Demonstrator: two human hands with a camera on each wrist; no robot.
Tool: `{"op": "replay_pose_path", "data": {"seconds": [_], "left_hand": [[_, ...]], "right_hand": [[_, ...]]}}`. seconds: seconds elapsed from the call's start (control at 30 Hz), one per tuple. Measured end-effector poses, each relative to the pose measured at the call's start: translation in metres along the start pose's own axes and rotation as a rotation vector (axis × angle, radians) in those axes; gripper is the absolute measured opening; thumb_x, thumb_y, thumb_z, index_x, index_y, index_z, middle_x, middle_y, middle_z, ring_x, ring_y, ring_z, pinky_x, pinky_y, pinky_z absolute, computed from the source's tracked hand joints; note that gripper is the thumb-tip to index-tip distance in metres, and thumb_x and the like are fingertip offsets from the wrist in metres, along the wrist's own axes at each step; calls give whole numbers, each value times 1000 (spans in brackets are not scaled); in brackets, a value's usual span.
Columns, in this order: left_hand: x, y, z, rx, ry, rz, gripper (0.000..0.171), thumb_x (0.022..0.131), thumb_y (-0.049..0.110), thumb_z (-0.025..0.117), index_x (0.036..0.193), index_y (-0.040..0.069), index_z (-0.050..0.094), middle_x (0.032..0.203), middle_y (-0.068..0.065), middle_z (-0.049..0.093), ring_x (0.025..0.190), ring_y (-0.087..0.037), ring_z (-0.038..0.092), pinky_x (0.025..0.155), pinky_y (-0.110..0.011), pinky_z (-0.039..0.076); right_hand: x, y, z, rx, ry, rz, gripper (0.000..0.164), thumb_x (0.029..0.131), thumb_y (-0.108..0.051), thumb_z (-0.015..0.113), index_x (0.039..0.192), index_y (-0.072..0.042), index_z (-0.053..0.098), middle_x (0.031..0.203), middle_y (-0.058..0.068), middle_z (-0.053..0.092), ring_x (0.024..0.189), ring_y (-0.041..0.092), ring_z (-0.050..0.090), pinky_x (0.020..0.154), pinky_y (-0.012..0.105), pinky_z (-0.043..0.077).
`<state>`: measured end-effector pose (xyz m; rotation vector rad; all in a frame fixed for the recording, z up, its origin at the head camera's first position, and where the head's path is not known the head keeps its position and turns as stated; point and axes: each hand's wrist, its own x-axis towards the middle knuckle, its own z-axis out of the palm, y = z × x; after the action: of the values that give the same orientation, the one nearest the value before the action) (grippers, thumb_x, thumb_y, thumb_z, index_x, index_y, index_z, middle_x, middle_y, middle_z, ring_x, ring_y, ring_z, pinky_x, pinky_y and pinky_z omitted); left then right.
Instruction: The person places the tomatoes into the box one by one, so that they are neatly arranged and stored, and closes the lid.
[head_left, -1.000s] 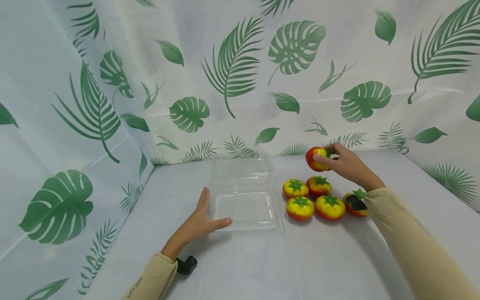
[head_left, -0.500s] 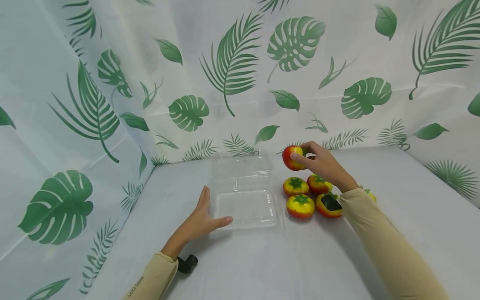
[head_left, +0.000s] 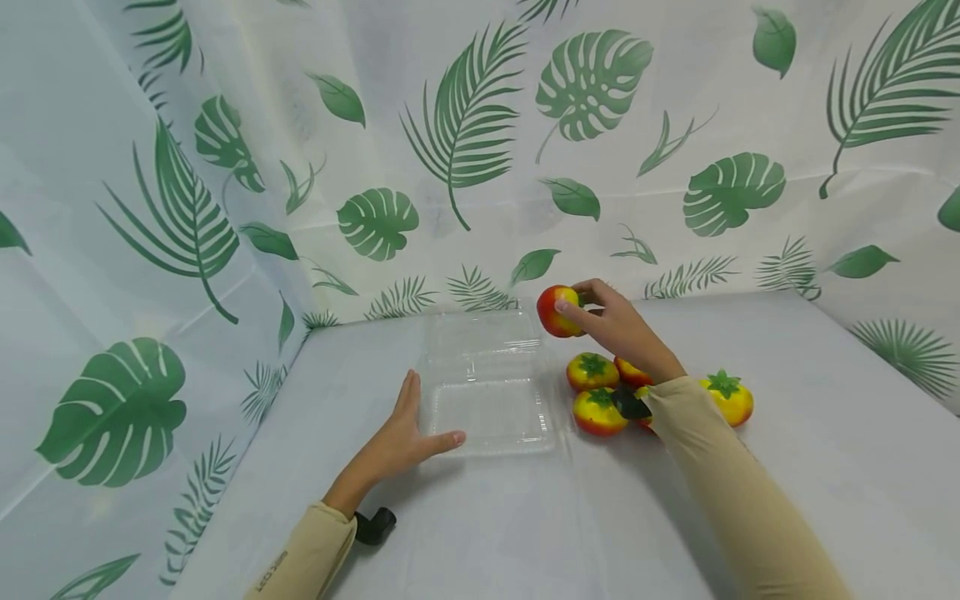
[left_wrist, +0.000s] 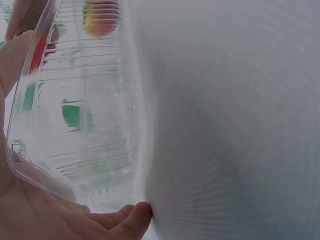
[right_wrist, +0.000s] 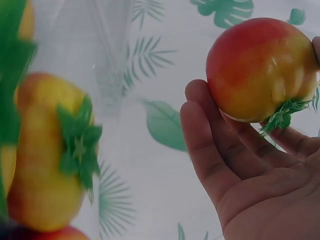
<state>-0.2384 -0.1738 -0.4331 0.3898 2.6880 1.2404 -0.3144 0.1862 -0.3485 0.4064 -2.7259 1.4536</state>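
My right hand (head_left: 622, 327) holds a red-and-yellow tomato (head_left: 559, 312) between thumb and fingers, raised above the table beside the container's back half. In the right wrist view the held tomato (right_wrist: 260, 70) shows its green leafy top turned toward the palm. My left hand (head_left: 401, 442) lies with thumb and fingers spread around the near left corner of a clear plastic clamshell container (head_left: 491, 417). In the left wrist view that hand's fingertips (left_wrist: 135, 220) are right at the container's wall. The container stands opened, its lid (head_left: 480, 333) folded toward the back.
Several more tomatoes (head_left: 600, 412) sit on the white table right of the container, some partly hidden by my right sleeve. One tomato (head_left: 727, 400) lies farther right. A leaf-printed curtain (head_left: 465, 150) closes off the back and sides.
My right hand has carried the tomato leftward, from over the right side of the tomato group toward the container. The left hand stays in place.
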Motion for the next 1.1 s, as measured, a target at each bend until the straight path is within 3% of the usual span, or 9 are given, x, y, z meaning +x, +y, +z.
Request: {"op": "replay_pose_path", "data": {"seconds": [0.4,0.8,1.1], "left_hand": [[2,-2,-1,3,-4,3,135,88,61,81,169,2,-10,177,-15,-17,163,-33,-5,128,-59,12],[4,-4,-1,0,4,0,136,87,62,82,170,3,-9,177,-14,-16,163,-33,-5,128,-60,11],[3,-1,3,-8,14,-30,131,89,53,83,170,2,-6,178,-16,-12,163,-39,1,126,-65,15]], "right_hand": [[13,-13,24,87,-12,-61,64,106,-50,64,151,-8,47,145,19,58,132,40,56,108,59,51],[23,-23,48,141,-52,-131,62,107,-46,65,160,-20,49,147,13,59,124,36,61,101,56,56],[32,-28,66,135,-89,-109,61,105,-49,67,157,-22,50,143,12,60,125,35,58,101,57,56]]}}
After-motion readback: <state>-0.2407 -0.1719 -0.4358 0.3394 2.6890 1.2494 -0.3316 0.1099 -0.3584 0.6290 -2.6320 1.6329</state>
